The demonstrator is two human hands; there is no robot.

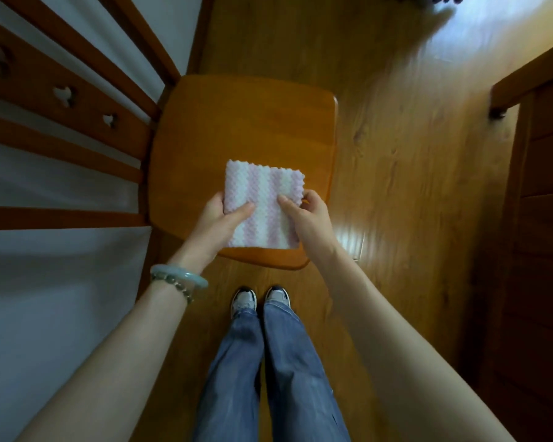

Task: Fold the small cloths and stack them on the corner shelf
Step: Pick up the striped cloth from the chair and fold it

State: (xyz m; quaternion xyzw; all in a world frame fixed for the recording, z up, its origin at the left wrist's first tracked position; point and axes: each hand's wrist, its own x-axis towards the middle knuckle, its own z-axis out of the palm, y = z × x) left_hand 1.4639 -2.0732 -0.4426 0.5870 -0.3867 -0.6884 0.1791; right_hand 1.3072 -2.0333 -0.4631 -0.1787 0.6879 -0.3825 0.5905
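Observation:
A small pink-and-white striped cloth (262, 199), folded into a rough square, is held above the near half of a wooden chair seat (237, 122). My left hand (222, 218) grips its left edge, thumb on top. At the right edge my right hand (304, 215) pinches it, thumb on top as well. Both hands hold the cloth flat between them. No corner shelf shows in this view.
The chair's slatted wooden back (61, 100) rises at the left against a white wall. A dark wooden cabinet (537, 218) stands at the right. Wood floor (412, 154) lies between, with my legs and shoes (259, 301) below the seat.

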